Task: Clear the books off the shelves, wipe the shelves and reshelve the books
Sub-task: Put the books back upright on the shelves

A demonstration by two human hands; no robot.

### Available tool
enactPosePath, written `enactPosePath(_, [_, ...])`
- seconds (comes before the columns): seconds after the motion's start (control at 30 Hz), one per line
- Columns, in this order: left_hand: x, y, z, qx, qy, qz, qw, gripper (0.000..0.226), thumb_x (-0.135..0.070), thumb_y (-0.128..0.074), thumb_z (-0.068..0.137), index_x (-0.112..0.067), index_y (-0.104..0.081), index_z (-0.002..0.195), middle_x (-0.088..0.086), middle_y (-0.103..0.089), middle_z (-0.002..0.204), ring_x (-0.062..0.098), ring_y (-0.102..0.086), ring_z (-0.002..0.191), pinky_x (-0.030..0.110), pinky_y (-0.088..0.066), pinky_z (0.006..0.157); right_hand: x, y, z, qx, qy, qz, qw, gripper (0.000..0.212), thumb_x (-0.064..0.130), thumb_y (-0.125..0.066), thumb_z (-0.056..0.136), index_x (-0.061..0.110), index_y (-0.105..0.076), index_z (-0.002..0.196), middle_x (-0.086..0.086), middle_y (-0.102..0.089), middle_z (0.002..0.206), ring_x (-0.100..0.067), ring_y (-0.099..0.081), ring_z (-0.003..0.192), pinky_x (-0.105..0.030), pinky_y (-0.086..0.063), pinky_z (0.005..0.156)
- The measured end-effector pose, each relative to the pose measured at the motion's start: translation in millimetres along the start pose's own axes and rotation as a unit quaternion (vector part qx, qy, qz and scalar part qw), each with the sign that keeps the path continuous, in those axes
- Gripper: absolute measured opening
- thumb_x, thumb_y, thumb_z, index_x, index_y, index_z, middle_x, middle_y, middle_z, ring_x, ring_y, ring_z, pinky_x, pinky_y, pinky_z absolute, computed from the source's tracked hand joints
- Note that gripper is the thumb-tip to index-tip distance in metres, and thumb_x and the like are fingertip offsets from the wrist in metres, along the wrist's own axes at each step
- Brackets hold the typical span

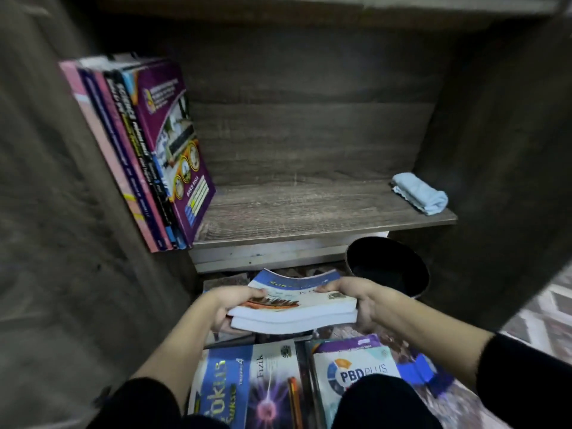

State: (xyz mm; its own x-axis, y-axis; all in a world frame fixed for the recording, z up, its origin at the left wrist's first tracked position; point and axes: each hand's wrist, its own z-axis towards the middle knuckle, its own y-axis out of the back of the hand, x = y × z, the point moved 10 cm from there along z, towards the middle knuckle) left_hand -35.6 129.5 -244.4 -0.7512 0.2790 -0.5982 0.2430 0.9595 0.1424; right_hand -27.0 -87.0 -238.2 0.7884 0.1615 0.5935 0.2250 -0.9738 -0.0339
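You hold a stack of two books (294,308) flat, cover up, just below and in front of the shelf (309,209). The stack's long axis runs left-right, parallel to the shelf's front edge. The page edges face you and the stack bows in the middle. Your left hand (238,301) grips the left end, thumb on top and fingers curled under. Your right hand (349,292) grips the right end the same way.

On the shelf's left end a row of books (148,156) leans left against the side wall. A folded blue cloth (419,193) lies on the shelf's right end. A black bin (390,267) sits under the shelf's right part. Below the shelf, on the floor near you, lie a Fizik book (247,385) and a PBD Plus book (356,366).
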Motion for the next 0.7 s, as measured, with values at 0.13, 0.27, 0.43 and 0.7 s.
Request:
enactPosePath(0.13, [-4.7,-6.9,-48.5,0.011,-0.041,0.019,0.999,0.028,-0.04,-0.057,0.091,-0.015,-0.062,0.08,0.0,-0.068,0.06,0.011,-0.065,0.05,0.024,-0.054,0.058,3.1,-9.1,-56.7,0.013,0.021,0.023,0.999,0.027,0.02,-0.051,0.096,0.004,-0.062,0.077,-0.01,-0.065,0.053,-0.022,-0.063,0.042,-0.027,-0.05,0.036])
enactPosePath(0.27, [-8.6,-10.9,-90.7,0.019,-0.082,0.034,0.996,0.032,-0.042,-0.056,0.091,-0.015,-0.063,0.077,0.0,-0.067,0.057,0.011,-0.063,0.046,0.02,-0.05,0.047,7.6,-15.0,-103.0,0.02,0.06,0.029,0.998,0.03,0.018,-0.051,0.097,0.004,-0.063,0.073,-0.012,-0.067,0.058,-0.022,-0.065,0.045,-0.031,-0.053,0.042])
enactPosePath(0.43, [-25.3,-8.1,-123.6,0.009,-0.131,0.057,0.99,0.032,-0.046,-0.058,0.088,-0.016,-0.063,0.08,-0.002,-0.064,0.056,0.009,-0.059,0.043,0.017,-0.045,0.042,21.4,-16.8,-150.5,0.027,0.118,0.031,0.992,0.027,0.016,-0.051,0.096,0.0,-0.063,0.078,-0.014,-0.068,0.06,-0.021,-0.065,0.046,-0.031,-0.053,0.044])
enactPosePath(0.7, [-80.2,-6.8,-137.9,-0.036,-0.253,-0.02,0.967,0.033,-0.043,-0.067,0.083,-0.009,-0.068,0.085,0.003,-0.072,0.072,0.012,-0.064,0.059,0.023,-0.051,0.065,71.9,3.6,-171.9,0.009,0.237,0.05,0.97,0.012,0.011,-0.058,0.092,0.004,-0.066,0.086,-0.008,-0.072,0.068,-0.014,-0.068,0.053,-0.025,-0.055,0.052])
